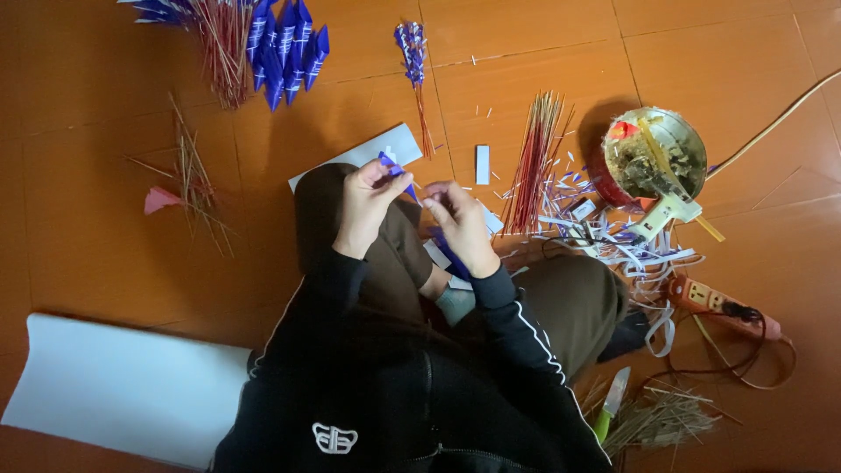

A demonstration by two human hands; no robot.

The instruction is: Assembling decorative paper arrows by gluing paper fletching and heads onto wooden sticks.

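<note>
Seemingly, in the head view, both hands are folding a blue paper strip [396, 169] above the lap: the left hand [366, 203] is pinching its top, the right hand [457, 219] pinching just beside it. Judging by that, the fold is midway, calling next for a firmer crease.
</note>
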